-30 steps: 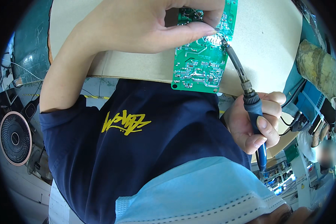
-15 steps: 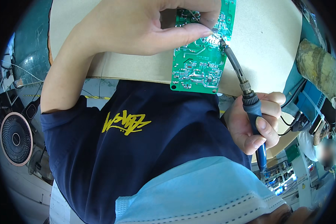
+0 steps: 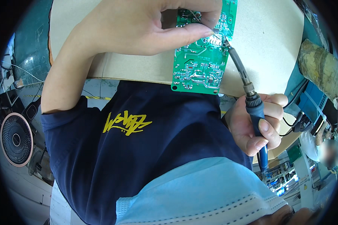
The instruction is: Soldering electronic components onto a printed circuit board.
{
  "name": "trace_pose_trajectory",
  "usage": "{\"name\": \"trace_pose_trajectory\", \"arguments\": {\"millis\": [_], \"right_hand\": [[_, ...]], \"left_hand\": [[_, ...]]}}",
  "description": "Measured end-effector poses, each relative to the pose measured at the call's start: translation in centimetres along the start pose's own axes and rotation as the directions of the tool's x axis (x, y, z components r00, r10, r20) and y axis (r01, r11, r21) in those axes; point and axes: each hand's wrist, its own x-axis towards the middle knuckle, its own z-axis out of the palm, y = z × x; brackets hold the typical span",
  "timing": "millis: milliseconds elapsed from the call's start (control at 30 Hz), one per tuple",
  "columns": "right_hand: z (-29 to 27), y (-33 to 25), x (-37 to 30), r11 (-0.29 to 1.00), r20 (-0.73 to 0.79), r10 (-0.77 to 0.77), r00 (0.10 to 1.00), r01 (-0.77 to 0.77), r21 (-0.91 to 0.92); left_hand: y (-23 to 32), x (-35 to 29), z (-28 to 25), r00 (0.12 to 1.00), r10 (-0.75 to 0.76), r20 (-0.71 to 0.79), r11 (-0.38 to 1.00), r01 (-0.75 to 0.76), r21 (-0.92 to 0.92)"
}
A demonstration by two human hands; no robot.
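- One soldering iron (image 3: 254, 106) is clasped in my right hand (image 3: 272, 111), its tip at the green board (image 3: 201, 63).
- My left hand (image 3: 146, 30) pinches over the board; on what, I cannot tell.
- The board sits at the table (image 3: 268, 56) edge nearest me.

Green PCB (image 3: 201, 63) w/ top end beyond pic's upper edge – bkgd person's head (image 3: 329, 153) just a blur

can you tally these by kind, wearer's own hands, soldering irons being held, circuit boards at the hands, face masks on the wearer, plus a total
Hands: 2 (left hand, right hand)
Soldering iron: 1
Green circuit board: 1
Blue face mask: 1
Total: 5
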Motion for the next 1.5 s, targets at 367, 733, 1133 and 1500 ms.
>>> {"name": "trace_pose_trajectory", "arguments": {"millis": [367,733,1133,1500], "right_hand": [[0.1,-0.2,0.3,1.000,0.019,-0.010,1.000,0.011,-0.029],[-0.1,-0.4,0.3,1.000,0.019,0.000,1.000,0.000,-0.027],[1.0,-1.7,2.1,0.994,0.093,0.014,0.996,-0.004,-0.108],[1.2,-2.5,3.2,0.986,0.210,0.009,0.978,0.026,-0.162]], "left_hand": [[0.3,0.1,-0.2,1.000,-0.002,0.006,1.000,0.002,0.000],[0.1,0.2,0.0,0.999,0.037,0.004,0.999,-0.037,0.033],[-0.1,-0.2,-0.2,1.000,0.000,0.018,0.999,0.001,-0.042],[-0.3,-0.2,0.2,0.998,0.040,-0.048,0.998,-0.043,-0.052]]}}
